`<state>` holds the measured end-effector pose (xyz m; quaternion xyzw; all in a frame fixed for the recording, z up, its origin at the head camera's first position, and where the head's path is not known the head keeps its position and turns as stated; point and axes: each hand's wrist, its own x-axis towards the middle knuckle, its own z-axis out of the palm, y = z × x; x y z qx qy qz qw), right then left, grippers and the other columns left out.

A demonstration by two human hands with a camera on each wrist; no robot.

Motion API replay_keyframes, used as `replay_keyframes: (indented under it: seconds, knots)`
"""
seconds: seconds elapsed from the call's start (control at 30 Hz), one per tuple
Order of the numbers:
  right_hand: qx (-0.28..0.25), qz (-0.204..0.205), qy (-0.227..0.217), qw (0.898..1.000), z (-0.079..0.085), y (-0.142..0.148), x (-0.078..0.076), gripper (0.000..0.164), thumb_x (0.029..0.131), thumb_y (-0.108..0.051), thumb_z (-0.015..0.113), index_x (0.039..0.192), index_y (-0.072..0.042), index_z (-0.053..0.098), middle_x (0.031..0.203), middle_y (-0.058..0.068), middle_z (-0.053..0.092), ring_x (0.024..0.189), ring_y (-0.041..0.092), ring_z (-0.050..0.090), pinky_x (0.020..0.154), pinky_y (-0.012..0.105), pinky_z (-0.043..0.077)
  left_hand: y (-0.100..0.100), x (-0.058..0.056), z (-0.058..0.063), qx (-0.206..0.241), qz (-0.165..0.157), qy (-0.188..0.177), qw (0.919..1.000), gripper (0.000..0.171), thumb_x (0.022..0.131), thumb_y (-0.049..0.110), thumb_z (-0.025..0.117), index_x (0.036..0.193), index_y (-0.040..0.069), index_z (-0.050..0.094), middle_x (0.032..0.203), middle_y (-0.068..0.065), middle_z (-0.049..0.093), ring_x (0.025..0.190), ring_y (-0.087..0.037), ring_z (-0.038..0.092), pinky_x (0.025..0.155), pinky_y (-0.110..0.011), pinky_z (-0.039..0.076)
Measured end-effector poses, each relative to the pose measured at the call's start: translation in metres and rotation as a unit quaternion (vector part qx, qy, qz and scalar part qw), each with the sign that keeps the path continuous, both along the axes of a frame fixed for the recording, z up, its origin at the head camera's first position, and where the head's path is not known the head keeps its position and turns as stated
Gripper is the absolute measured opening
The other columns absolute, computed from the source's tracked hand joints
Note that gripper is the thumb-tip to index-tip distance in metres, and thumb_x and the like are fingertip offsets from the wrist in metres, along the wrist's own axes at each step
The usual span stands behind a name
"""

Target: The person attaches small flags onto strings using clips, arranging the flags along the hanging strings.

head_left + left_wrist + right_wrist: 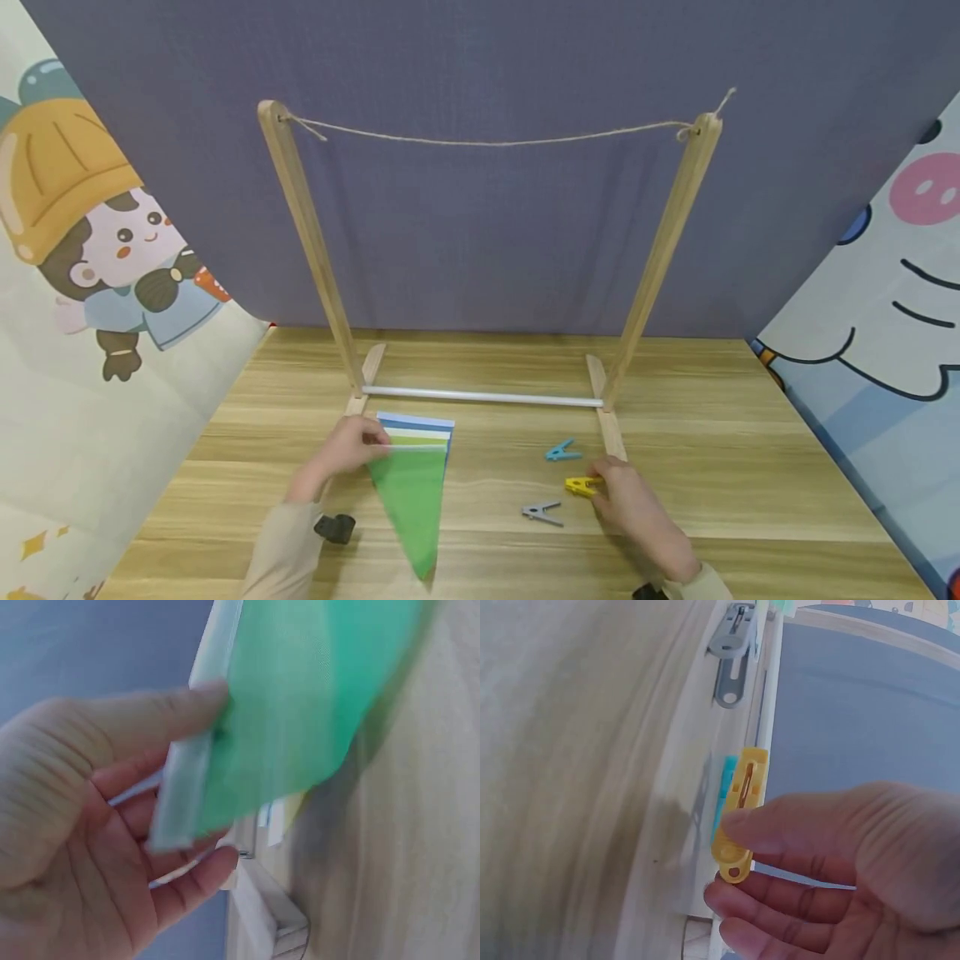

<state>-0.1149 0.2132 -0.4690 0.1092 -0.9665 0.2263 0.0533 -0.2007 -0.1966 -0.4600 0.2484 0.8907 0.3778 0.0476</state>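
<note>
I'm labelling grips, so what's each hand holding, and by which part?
Left hand: green pennant, by its pale top band. Right hand: yellow clip, by its handles.

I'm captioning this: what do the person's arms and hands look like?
The left hand and right hand wear no gloves, and no rings show. The left sleeve and right sleeve are beige, with a small black device by each.
</note>
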Motion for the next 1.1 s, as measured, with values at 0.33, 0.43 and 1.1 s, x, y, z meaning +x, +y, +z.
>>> replay_keyframes:
  seconds: [0.33, 0.43, 1.1]
  knots:
    - [-0.021, 0.006, 0.028, 0.999, 0.014, 0.002, -0.002, 0.029, 0.062, 0.009, 0.076, 0.084, -0.006, 0.065, 0.075, 0.004, 0.058, 0.065, 0.014, 0.053, 0.057, 0.027, 0.047, 0.003, 0.009, 0.018, 0.082, -0.003, -0.042, 0.9957, 0.007, 0.083, 0.012, 0.071, 0.082, 0.005, 0.072, 0.079, -0.002, 0.068, 0.070, -0.007, 0.056, 0.061, -0.023, 0.048]
    - [-0.030, 0.011, 0.031, 0.999, 0.020, 0.004, -0.003, 0.031, 0.062, 0.010, 0.075, 0.087, -0.004, 0.065, 0.077, 0.005, 0.059, 0.067, 0.017, 0.055, 0.058, 0.027, 0.048, 0.005, 0.011, 0.023, 0.102, -0.014, -0.041, 0.9938, 0.007, 0.084, 0.009, 0.070, 0.083, 0.002, 0.071, 0.081, -0.004, 0.068, 0.075, -0.005, 0.058, 0.066, -0.023, 0.049]
    - [-0.020, 0.055, 0.105, 0.993, 0.064, 0.012, -0.010, 0.032, 0.065, 0.009, 0.076, 0.094, 0.001, 0.064, 0.088, 0.012, 0.063, 0.072, 0.021, 0.060, 0.059, 0.027, 0.051, 0.033, 0.016, 0.074, 0.159, -0.024, -0.017, 0.9868, 0.007, 0.085, 0.009, 0.069, 0.086, 0.002, 0.070, 0.083, -0.003, 0.067, 0.075, -0.009, 0.061, 0.068, -0.025, 0.051]
